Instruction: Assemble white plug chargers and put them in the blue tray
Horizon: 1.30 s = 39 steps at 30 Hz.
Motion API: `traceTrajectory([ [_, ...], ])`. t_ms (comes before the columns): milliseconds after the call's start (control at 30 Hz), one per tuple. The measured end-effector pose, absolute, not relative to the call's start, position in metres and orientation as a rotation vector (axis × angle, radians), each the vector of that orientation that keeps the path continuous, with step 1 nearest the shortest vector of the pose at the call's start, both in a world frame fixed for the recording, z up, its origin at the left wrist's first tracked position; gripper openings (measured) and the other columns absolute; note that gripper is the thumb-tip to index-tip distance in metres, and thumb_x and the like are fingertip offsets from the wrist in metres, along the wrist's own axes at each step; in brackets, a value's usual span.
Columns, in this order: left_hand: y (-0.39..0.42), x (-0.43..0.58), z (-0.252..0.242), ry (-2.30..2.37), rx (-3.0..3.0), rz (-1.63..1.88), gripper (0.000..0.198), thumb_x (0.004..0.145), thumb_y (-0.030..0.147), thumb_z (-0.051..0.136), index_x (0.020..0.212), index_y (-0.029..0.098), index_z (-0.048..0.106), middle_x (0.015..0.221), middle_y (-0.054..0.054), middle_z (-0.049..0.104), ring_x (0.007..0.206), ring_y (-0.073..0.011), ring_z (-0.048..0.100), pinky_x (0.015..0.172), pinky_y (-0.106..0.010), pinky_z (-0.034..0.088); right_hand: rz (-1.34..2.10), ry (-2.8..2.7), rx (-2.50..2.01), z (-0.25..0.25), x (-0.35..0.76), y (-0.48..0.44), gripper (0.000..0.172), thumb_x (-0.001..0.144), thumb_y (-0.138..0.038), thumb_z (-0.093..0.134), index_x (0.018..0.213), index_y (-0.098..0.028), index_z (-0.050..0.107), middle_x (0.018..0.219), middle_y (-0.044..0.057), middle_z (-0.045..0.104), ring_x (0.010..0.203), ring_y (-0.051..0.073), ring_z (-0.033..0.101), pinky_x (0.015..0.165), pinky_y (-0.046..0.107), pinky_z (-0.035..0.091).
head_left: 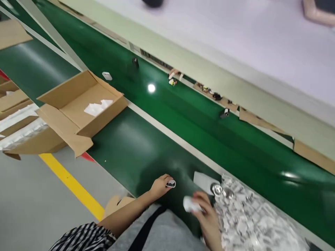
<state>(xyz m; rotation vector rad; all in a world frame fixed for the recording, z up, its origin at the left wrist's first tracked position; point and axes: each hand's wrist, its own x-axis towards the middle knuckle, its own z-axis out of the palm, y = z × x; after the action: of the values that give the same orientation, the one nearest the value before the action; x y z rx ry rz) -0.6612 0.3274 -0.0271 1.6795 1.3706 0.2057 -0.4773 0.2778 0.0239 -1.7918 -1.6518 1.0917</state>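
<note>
Green conveyor belt (188, 115) ran across in front of me, an open cardboard box (86, 104) sitting on the near work surface off to my left, a heap of small white and silver parts (251, 216) at my right. My left hand (160, 186) pinched a small black-and-white part (171, 183) at the fingertips, low over the green surface. My right hand (206, 212), blurred, closed around a small white piece (190, 205) beside the heap.

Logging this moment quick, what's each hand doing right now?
Left hand: closed on a small black-and-white part.
Right hand: closed on a small white piece, beside the pile of white parts.
</note>
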Motion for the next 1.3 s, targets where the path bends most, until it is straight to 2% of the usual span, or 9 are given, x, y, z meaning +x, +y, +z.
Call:
traceTrajectory([
  [100,0.302,-0.652,-0.035,1.372,1.666,0.251,0.028,0.067,0.016,0.047,0.094,0.020,0.051,0.096,-0.002,0.052,0.092,-0.0139,0.046,0.083,-0.024,0.035,1.121,-1.555,-1.787,0.010,-0.499,0.274,0.027,0.072,-0.040,0.042,0.080,-0.020,0.057,0.087,0.007,0.052,0.077,0.018,0.051,0.062,0.027,0.045],
  [167,0.295,-0.650,-0.039,1.394,1.646,0.281,0.032,0.067,0.017,0.048,0.099,0.019,0.048,0.099,-0.002,0.052,0.094,-0.0142,0.045,0.085,-0.025,0.034,1.040,-1.587,-1.787,-0.006,-0.509,0.274,0.028,0.073,-0.037,0.038,0.080,-0.018,0.058,0.086,0.008,0.053,0.079,0.018,0.051,0.067,0.030,0.045],
  [267,0.290,-0.652,-0.039,1.421,1.609,0.314,0.036,0.066,0.019,0.050,0.102,0.018,0.045,0.101,-0.003,0.051,0.090,-0.0138,0.048,0.079,-0.024,0.039,0.920,-1.723,-1.760,-0.024,-0.514,0.269,0.027,0.075,-0.032,0.036,0.083,-0.018,0.057,0.091,0.008,0.054,0.084,0.018,0.050,0.075,0.032,0.042],
  [467,0.286,-0.655,-0.032,1.395,1.625,0.326,0.029,0.068,0.018,0.047,0.097,0.020,0.048,0.098,0.000,0.053,0.079,-0.0107,0.052,0.074,-0.022,0.042,0.805,-1.914,-1.721,-0.030,-0.517,0.262,0.024,0.076,-0.023,0.035,0.087,-0.021,0.056,0.097,0.005,0.053,0.089,0.016,0.049,0.078,0.031,0.041],
  [667,0.284,-0.656,-0.029,1.385,1.704,0.330,0.030,0.071,0.020,0.046,0.101,0.021,0.048,0.105,0.000,0.051,0.097,-0.0134,0.046,0.086,-0.024,0.034,0.740,-2.098,-1.699,-0.029,-0.516,0.269,0.025,0.076,-0.020,0.033,0.090,-0.021,0.055,0.097,0.005,0.054,0.087,0.017,0.050,0.074,0.031,0.043],
  [833,0.285,-0.651,-0.020,1.484,1.754,0.159,0.033,0.072,0.019,0.046,0.105,0.021,0.045,0.106,-0.004,0.050,0.096,-0.0170,0.046,0.084,-0.026,0.035,0.733,-2.234,-1.632,-0.023,-0.514,0.273,0.026,0.076,-0.019,0.035,0.096,-0.018,0.051,0.097,0.006,0.055,0.087,0.017,0.051,0.074,0.030,0.043],
  [967,0.288,-0.647,-0.013,1.506,1.853,-0.073,0.034,0.073,0.019,0.044,0.107,0.016,0.043,0.090,-0.010,0.054,0.084,-0.0206,0.052,0.073,-0.028,0.040,0.765,-2.254,-1.651,-0.022,-0.514,0.274,0.025,0.075,-0.017,0.036,0.095,-0.016,0.051,0.099,0.008,0.053,0.085,0.018,0.052,0.069,0.029,0.045],
  [1233,0.309,-0.644,-0.016,1.405,1.837,-0.158,0.006,0.064,0.014,0.052,0.070,0.015,0.054,0.067,-0.006,0.056,0.071,-0.0219,0.055,0.068,-0.030,0.041,0.947,-2.289,-1.686,-0.017,-0.513,0.289,0.021,0.070,-0.015,0.045,0.089,-0.019,0.053,0.092,0.004,0.057,0.082,0.019,0.053,0.070,0.029,0.044],
  [1300,0.313,-0.643,-0.014,1.388,1.824,-0.151,0.005,0.062,0.013,0.053,0.067,0.015,0.053,0.066,-0.006,0.057,0.070,-0.0226,0.056,0.068,-0.030,0.041,0.968,-2.301,-1.703,-0.015,-0.513,0.291,0.022,0.069,-0.014,0.046,0.089,-0.019,0.053,0.092,0.005,0.057,0.082,0.020,0.053,0.069,0.029,0.043],
])
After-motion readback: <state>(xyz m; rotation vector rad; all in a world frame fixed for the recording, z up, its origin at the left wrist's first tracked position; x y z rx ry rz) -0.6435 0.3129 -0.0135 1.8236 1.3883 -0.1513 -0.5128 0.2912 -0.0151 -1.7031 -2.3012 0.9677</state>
